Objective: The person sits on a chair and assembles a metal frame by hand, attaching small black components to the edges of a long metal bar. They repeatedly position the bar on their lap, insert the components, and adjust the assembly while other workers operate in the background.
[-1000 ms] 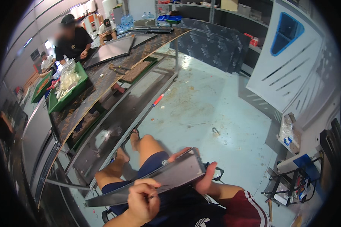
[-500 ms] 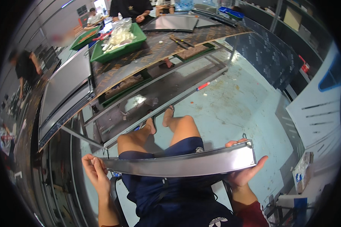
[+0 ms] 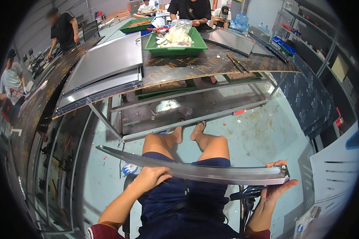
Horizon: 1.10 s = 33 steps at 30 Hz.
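Grey metal panel (image 3: 195, 171) lies edge-on across your lap, lower centre of frame, long axis left-right. Your left hand (image 3: 149, 179) wraps its near edge approx mid-length; right hand (image 3: 279, 185) cups the right end, fingers spread.

Long grey metal panel (image 3: 195, 172) lay across the seated person's lap, left hand (image 3: 149, 178) gripping its near edge, right hand (image 3: 280, 186) cupping its end, before the worktop (image 3: 211, 63)
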{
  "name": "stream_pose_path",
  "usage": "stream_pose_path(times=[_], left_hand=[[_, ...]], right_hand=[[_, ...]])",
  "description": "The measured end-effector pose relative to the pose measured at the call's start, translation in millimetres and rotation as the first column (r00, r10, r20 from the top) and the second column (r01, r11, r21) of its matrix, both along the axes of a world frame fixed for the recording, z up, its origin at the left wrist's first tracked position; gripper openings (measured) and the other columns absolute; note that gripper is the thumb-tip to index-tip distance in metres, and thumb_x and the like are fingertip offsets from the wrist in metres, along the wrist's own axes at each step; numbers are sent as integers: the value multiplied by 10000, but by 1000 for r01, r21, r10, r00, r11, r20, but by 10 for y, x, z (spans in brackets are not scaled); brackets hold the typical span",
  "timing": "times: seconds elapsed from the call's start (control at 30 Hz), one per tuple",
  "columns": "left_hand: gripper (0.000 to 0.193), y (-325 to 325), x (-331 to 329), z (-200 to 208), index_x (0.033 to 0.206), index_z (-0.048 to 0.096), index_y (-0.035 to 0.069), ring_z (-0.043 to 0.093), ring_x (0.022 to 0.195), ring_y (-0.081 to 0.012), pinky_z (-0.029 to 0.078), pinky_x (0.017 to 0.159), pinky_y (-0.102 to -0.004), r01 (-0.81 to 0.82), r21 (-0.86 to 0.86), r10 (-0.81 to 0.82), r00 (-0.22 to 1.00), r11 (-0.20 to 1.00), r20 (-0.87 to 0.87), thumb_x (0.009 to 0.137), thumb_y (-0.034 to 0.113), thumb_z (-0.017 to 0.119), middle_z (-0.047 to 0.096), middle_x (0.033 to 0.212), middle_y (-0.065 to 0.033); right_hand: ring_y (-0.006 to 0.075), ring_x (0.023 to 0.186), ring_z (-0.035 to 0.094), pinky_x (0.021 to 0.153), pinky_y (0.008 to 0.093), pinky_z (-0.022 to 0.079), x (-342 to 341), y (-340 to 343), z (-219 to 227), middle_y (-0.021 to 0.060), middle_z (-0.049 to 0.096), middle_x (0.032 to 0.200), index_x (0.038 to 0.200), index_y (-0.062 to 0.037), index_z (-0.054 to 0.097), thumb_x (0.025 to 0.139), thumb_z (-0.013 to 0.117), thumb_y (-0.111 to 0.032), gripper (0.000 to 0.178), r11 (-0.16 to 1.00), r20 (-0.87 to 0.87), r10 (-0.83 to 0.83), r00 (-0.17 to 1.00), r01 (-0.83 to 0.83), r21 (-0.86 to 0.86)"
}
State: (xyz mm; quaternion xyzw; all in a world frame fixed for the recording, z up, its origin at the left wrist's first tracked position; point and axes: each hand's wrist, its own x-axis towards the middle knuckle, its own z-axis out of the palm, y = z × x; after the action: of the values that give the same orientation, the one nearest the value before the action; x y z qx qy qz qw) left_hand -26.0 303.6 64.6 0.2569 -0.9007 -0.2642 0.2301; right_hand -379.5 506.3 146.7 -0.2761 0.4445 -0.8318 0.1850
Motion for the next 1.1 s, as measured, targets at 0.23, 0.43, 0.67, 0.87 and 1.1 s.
stream_pose_path(times=[0.23, 0.43, 0.67, 0.87, 1.1], left_hand=[[308, -431, -43, 187, 1182, 669, 41, 674, 864, -419, 535, 743, -456, -10, 94, 9, 1000, 995, 12, 956, 249, 668, 710, 946, -211], [324, -506, -314, 140, 1231, 662, 28, 683, 772, -379, 522, 693, -413, -52, 159, 57, 998, 986, -23, 966, 214, 663, 699, 879, -218], [597, -168, -659, 131, 1357, 591, 46, 566, 542, -258, 473, 568, -367, 7, 132, 5, 996, 991, -91, 847, 263, 813, 545, 618, -110], [700, 112, -835, 346, 1140, 730, 19, 494, 459, -160, 433, 484, -287, 201, -189, -245, 935, 961, -255, 603, 415, 941, 482, 548, -25], [841, 298, -1169, 625, 1225, 627, 7, 608, 518, -197, 499, 531, -317, 93, -232, -104, 994, 968, -36, 524, 334, 956, 576, 603, -24]], right_hand=[[53, 496, 346, 421, 217, 282, 16, 40, 78, 38, 519, 805, 1076, -51, 454, 820, 731, -675, 729, 978, -100, 197, 975, -189, 83], [63, 526, 460, 431, 212, 292, 169, 41, 284, 56, 595, 842, 1358, 18, 462, 893, 712, -483, 728, 986, -171, -22, 985, 50, 162], [78, 600, 502, 457, 209, 337, 294, 46, 439, 91, 603, 982, 1587, -19, 209, 872, 694, -455, 968, 984, -126, 20, 992, 3, 178], [106, 688, 552, 504, 222, 422, 283, 245, 451, 88, 568, 1149, 1608, -20, 130, 867, 544, -599, 1027, 971, 11, 234, 972, -234, 48], [269, 1379, 440, 1169, 339, 264, 76, 495, 577, 190, 481, 1465, 1623, -21, 145, 828, 536, -287, 925, 899, -297, 376, 877, -268, 347]])
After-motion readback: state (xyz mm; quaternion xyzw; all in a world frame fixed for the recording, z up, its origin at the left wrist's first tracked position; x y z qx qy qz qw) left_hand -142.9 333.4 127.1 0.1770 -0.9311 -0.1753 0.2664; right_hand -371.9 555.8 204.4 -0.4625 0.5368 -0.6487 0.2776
